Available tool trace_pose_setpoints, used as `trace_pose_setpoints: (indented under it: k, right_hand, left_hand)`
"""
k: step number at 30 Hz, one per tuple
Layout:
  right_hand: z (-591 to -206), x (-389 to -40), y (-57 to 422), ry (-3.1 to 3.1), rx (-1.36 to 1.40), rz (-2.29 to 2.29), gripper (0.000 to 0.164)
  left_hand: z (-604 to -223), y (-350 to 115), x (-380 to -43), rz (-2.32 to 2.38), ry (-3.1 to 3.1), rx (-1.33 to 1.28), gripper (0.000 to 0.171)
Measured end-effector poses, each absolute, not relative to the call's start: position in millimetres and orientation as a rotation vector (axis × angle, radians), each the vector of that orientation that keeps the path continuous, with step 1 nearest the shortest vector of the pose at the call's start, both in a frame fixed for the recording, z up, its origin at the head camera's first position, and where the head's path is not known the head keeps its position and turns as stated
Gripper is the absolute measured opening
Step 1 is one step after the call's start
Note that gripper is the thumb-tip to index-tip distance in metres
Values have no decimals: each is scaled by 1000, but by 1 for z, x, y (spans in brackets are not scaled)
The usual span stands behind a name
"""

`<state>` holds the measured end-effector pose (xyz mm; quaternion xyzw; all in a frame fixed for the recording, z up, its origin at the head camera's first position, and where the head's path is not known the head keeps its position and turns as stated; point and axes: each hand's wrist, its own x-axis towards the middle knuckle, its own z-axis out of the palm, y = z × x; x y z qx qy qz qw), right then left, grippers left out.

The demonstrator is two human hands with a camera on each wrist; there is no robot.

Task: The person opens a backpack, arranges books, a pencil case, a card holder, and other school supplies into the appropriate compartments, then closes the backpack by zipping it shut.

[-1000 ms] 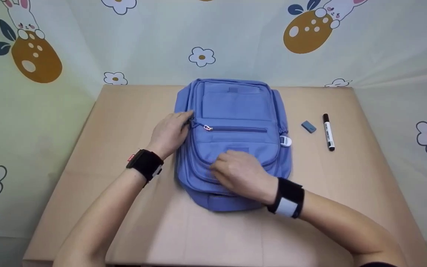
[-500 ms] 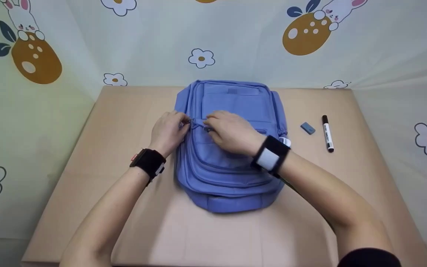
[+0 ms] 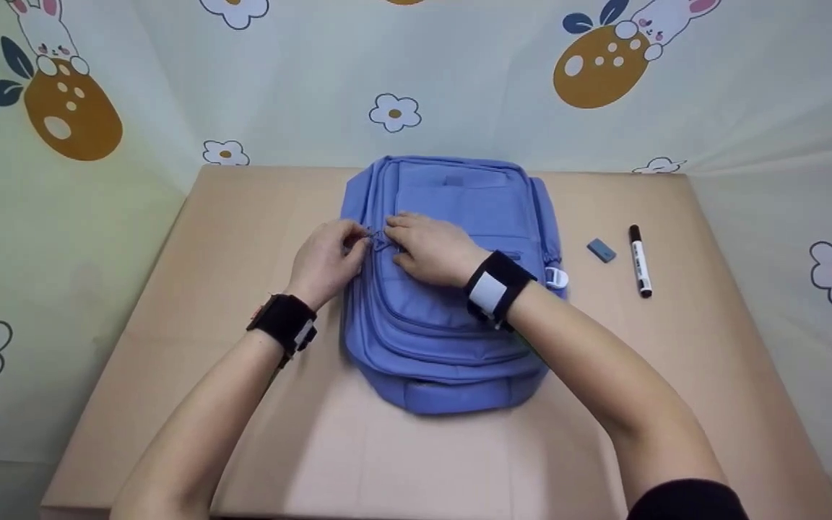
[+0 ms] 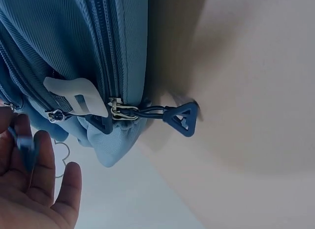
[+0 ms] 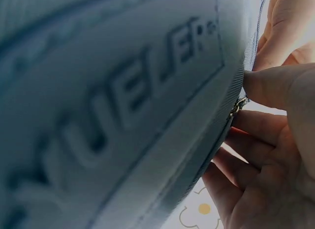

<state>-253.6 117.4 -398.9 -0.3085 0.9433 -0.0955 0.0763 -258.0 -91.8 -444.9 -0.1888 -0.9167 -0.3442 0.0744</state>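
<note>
A blue backpack lies front side up on the table. At its left edge my left hand pinches a blue zipper pull, best seen in the left wrist view. My right hand rests on the front of the bag beside the left end of the small pocket's zipper. Its fingers are fairly straight in the right wrist view and touch the fabric around a metal zipper slider. Another zipper pull, triangular and dark blue, hangs free off the bag's side, close to a pale plastic clip.
Right of the bag lie a blue-grey eraser and a black-and-white marker. A white buckle sits on the bag's right side. The brown tabletop meets a patterned cloth at the back and sides.
My right hand has moved up and left, from the bag's lower front to the small pocket's zipper near my left hand. The left hand has stayed at the left edge, its fingers closing in.
</note>
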Motion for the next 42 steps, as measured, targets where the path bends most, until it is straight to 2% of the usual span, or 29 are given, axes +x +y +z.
trace_pose_setpoints:
  k: [10, 21, 28, 34, 42]
  right_hand:
    - [-401, -256, 111, 2823, -905, -236, 47]
    - [-404, -258, 115, 2846, -930, -243, 45]
    - [-403, -255, 119, 2805, -927, -275, 53]
    - [-398, -232, 128, 2784, -1018, -295, 61]
    - [-400, -173, 157, 2862, -1264, -364, 47]
  left_hand:
    - [-444, -100, -248, -928, -2794, -592, 14]
    - [-446, -104, -221, -814, -2755, -720, 10]
    - [-450, -100, -220, -827, -2766, -689, 12]
    - [-450, -100, -218, -830, -2760, -696, 11]
    - [-450, -101, -216, -838, -2756, -678, 10]
